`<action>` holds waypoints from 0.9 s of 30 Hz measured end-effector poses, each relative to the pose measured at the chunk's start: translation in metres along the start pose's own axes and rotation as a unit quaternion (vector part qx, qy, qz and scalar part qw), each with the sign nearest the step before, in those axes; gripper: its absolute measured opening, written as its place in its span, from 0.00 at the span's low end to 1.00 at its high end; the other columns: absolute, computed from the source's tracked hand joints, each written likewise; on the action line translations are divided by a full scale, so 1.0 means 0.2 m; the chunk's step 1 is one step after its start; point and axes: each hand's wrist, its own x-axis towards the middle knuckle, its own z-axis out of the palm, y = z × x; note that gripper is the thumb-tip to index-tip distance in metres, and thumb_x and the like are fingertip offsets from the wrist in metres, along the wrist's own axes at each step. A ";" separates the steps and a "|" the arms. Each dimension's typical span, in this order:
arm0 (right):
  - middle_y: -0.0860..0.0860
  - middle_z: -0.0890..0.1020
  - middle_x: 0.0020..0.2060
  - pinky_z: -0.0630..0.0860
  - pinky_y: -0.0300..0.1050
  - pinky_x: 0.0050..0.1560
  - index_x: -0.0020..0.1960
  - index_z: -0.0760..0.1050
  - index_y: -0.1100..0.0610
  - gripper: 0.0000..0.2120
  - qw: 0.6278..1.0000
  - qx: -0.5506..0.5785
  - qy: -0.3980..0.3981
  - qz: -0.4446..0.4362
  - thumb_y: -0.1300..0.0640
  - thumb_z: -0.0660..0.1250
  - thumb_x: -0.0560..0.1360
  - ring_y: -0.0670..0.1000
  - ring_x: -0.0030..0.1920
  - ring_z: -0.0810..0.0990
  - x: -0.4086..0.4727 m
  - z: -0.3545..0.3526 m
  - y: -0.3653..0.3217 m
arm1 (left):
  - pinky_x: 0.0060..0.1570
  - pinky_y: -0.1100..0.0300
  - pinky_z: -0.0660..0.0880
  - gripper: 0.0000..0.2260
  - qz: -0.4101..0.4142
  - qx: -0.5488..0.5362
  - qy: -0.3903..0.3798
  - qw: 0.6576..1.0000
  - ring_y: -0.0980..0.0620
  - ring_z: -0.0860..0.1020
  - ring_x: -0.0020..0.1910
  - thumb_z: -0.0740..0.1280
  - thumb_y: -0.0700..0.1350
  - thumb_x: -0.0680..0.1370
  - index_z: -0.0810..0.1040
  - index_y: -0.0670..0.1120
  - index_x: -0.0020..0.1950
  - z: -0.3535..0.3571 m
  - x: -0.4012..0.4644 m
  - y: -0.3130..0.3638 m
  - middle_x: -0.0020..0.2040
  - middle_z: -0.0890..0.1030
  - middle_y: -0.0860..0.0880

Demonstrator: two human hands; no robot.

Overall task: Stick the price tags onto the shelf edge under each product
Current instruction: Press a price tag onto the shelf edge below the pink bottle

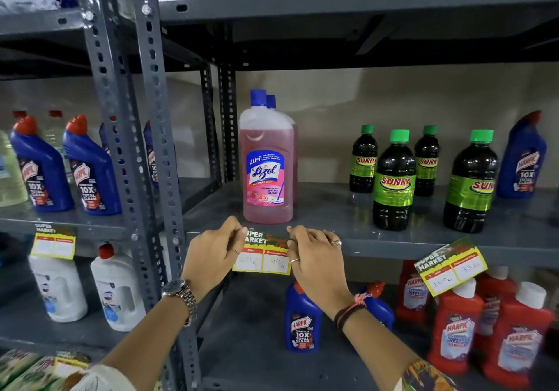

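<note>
In the head view, both hands pinch one price tag (262,254) by its top corners, the left hand (211,254) at the left corner and the right hand (314,257) at the right, most likely to keep it level against the shelf edge (423,247). It lies between the hands, at the front edge directly under the pink Lizol bottle (266,161), so the tag names that product.

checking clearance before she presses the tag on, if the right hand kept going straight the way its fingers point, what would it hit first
Probably the price tag its fingers already pinch, then the shelf edge behind it. The right hand points up and left, so past the edge comes the Lizol bottle. Depth is unclear.
</note>
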 end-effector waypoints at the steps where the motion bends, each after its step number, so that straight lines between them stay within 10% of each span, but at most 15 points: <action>1: 0.48 0.84 0.43 0.69 0.53 0.56 0.48 0.75 0.54 0.14 1.000 0.002 -0.004 -0.004 0.51 0.52 0.74 0.52 0.47 0.79 0.00 0.00 0.01 | 0.22 0.60 0.68 0.10 0.001 -0.018 -0.006 1.000 0.56 0.78 0.27 0.53 0.58 0.79 0.63 0.56 0.41 0.01 -0.02 -0.02 0.32 0.82 0.53; 7: 0.46 0.82 0.57 0.68 0.54 0.60 0.36 0.75 0.51 0.04 0.998 -0.006 -0.049 -0.043 0.51 0.66 0.66 0.49 0.56 0.78 -0.01 -0.01 0.04 | 0.49 0.61 0.79 0.10 0.023 -0.077 -0.035 0.996 0.66 0.71 0.63 0.61 0.55 0.76 0.72 0.51 0.39 0.04 -0.11 -0.06 0.64 0.75 0.62; 14: 0.43 0.82 0.33 0.71 0.47 0.50 0.40 0.76 0.50 0.04 1.000 0.022 -0.006 -0.004 0.53 0.64 0.67 0.45 0.32 0.78 0.02 -0.04 0.03 | 0.31 0.62 0.77 0.07 0.008 -0.057 0.038 0.998 0.65 0.78 0.38 0.67 0.49 0.74 0.74 0.49 0.38 0.04 -0.04 0.01 0.52 0.83 0.59; 27: 0.44 0.83 0.27 0.74 0.44 0.38 0.34 0.73 0.50 0.07 0.998 -0.011 0.030 0.045 0.54 0.72 0.63 0.51 0.26 0.76 0.07 -0.01 0.01 | 0.38 0.56 0.77 0.09 -0.021 -0.048 0.068 0.996 0.51 0.80 0.39 0.63 0.53 0.71 0.76 0.49 0.38 0.09 -0.01 0.01 0.45 0.84 0.59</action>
